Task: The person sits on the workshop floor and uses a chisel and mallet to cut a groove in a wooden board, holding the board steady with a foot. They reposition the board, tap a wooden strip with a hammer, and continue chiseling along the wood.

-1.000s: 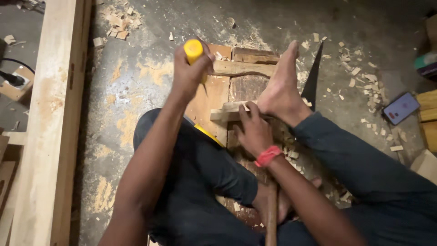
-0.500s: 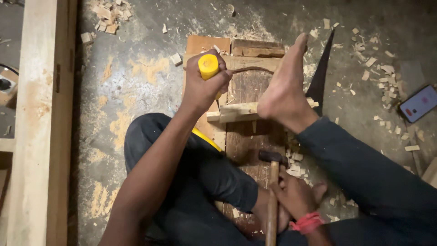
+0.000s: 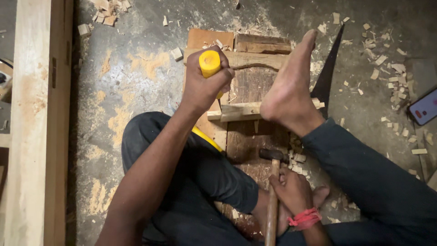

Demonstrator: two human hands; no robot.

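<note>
The right hand (image 3: 291,191) is nearest, low in the view, with a red band at the wrist. Its grip is closed tight on the hammer (image 3: 272,191), which has a long wooden handle and a dark iron head. The head sits just above the dark board (image 3: 248,136) and does not touch the chisel.

Next is the small stick (image 3: 241,110), a pale, square piece of wood lying across the board. A bare foot (image 3: 289,89) presses on its right end to keep it from sliding.

The left hand (image 3: 205,89) is wrapped shut around the chisel (image 3: 210,64). Its handle is smooth, round, bright yellow plastic. The blade points down at the stick, but the hand hides the tip.

To do this well, I think the chisel should stand straight and steady, the foot should push down hard, and the hammer should land flat on the yellow top. Small taps are safer than big ones, and the toes should stay away from the blade.

Farther off, the boards look rough and brown. A flat dark saw blade (image 3: 328,73) lies beside the foot. Pale wood chips (image 3: 391,68) and dust are scattered on the grey floor (image 3: 136,41). A long pale beam (image 3: 36,123) runs down the left side. A phone (image 3: 424,109) lies at the far right
</note>
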